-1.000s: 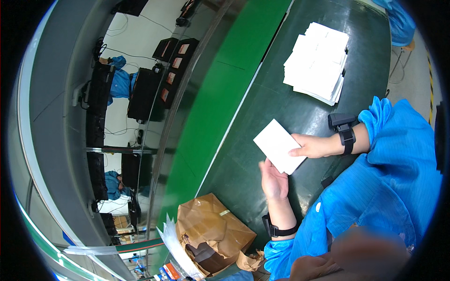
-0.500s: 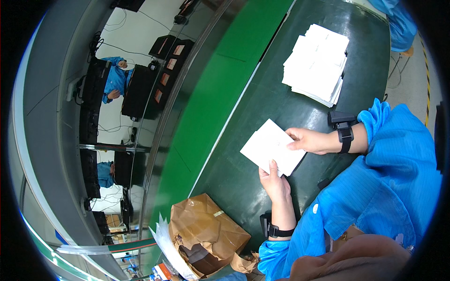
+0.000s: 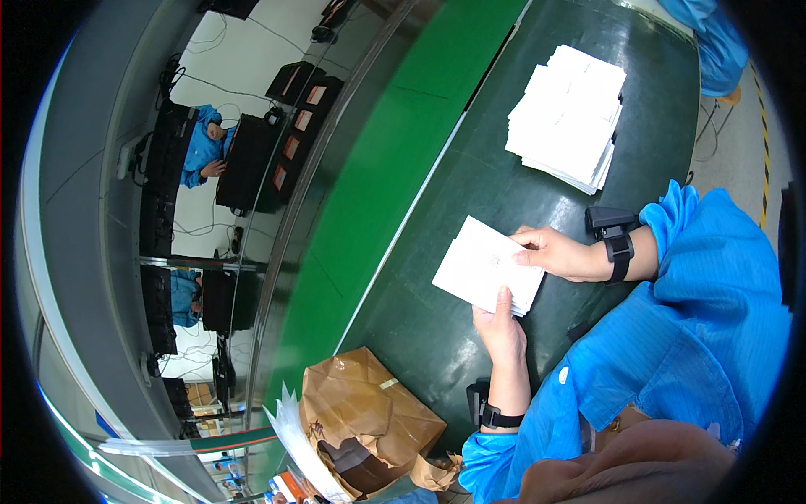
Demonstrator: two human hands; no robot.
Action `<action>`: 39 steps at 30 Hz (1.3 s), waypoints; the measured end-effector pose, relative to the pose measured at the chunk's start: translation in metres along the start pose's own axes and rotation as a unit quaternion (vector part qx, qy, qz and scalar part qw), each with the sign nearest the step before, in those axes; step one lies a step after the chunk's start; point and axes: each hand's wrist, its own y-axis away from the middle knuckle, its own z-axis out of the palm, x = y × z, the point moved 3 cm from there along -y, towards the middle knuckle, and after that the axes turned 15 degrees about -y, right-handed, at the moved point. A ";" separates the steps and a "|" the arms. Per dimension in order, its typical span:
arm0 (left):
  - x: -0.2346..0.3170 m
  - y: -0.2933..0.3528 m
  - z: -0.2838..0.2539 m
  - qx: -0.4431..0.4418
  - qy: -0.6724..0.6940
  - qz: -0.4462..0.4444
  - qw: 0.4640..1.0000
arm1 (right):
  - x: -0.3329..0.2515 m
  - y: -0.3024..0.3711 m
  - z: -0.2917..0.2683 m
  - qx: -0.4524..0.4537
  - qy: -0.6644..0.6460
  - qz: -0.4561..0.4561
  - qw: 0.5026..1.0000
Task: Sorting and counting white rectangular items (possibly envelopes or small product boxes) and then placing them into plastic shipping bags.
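Observation:
A small stack of white paper sheets or booklets [image 3: 480,262] is held between my two hands above the dark green table. My left hand [image 3: 501,330] grips its near edge, thumb on top and fingers underneath. At the right edge, my right hand [image 3: 556,254] pinches the stack with the thumb on the upper face. Faint print shows on the top sheet. Farther off on the table lies a larger, uneven pile of similar white papers [image 3: 567,118], apart from both hands. Each wrist wears a black strap with a small device.
An open, crumpled brown paper bag [image 3: 369,412] stands at the near left, with clear plastic [image 3: 294,428] beside it. A green strip [image 3: 378,160] runs along the table's left side. Beyond it, people in blue work near black equipment [image 3: 252,160]. Another blue sleeve [image 3: 714,50] shows at the far right.
The held stack has turned slightly and its sheets sit more evenly together. My left thumb has shifted a little right along the near edge. The larger pile is unchanged.

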 end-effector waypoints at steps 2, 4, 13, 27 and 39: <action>-0.002 0.000 -0.003 0.000 0.013 0.003 1.000 | 0.003 0.001 0.002 0.021 -0.117 0.058 0.991; 0.000 -0.002 -0.005 0.006 0.025 0.008 1.000 | 0.005 -0.004 0.004 0.031 -0.195 0.085 0.977; 0.001 0.001 -0.002 0.017 0.004 -0.006 1.000 | 0.019 -0.004 -0.003 0.058 -0.145 0.067 0.985; 0.011 -0.001 -0.003 0.073 0.007 0.034 0.997 | -0.012 -0.013 -0.014 0.088 -0.174 0.025 0.980; 0.007 0.001 -0.002 0.063 -0.010 0.022 0.998 | 0.005 0.000 0.003 0.000 0.110 0.040 0.993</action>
